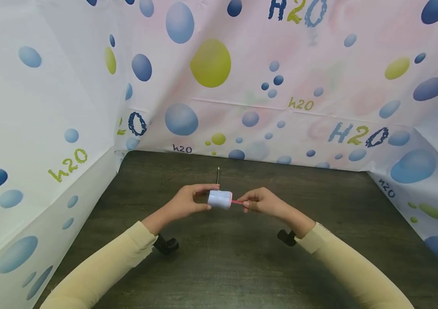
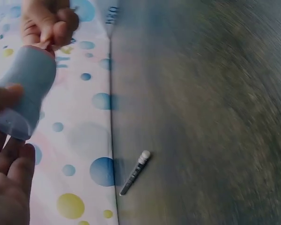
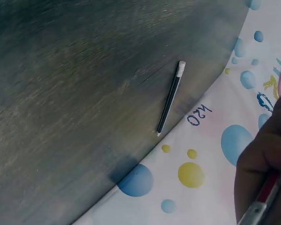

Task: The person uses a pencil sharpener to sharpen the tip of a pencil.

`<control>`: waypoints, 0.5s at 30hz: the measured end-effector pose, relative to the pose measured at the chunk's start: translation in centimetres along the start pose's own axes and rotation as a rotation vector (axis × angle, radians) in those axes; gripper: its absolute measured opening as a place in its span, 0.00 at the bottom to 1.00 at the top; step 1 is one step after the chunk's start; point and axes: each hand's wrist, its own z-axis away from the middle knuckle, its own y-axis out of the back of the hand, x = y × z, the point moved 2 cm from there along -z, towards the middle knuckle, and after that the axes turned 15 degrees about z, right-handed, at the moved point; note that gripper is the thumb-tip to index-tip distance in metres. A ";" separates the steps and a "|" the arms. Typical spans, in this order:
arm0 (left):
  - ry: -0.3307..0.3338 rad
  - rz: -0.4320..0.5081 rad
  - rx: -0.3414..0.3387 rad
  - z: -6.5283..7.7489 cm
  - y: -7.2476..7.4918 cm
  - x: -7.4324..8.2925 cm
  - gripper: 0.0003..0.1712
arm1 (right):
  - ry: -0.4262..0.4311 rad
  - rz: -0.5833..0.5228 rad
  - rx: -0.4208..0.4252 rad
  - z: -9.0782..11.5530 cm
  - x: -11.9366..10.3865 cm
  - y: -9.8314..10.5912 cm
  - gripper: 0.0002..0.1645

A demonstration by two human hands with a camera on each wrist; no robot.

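Observation:
A light-blue cylindrical pencil sharpener (image 1: 220, 199) with a pink end lies sideways in the air above the table. My left hand (image 1: 184, 201) holds it between thumb and fingers by the end away from the pink. From the pink end sticks a red pencil (image 1: 237, 202), whose inserted tip is hidden. With thumb and fingertips my right hand (image 1: 267, 201) pinches this pencil close to the sharpener. A silvery end on the red pencil (image 3: 270, 190) shows in the right wrist view. Beyond the hands, a black pencil (image 1: 218, 176) with a white end lies on the table.
The dark wood-look table (image 1: 226, 266) spreads under both hands. White sheeting (image 1: 242, 86) printed with blue and yellow-green dots walls it at the back, left and right. Black wrist straps (image 1: 166, 244) hang below both sleeves.

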 end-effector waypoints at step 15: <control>0.491 0.487 -0.049 0.0 1.0 -1.4 0.45 | 0.356 0.632 0.597 1.1 -1.7 0.0 0.14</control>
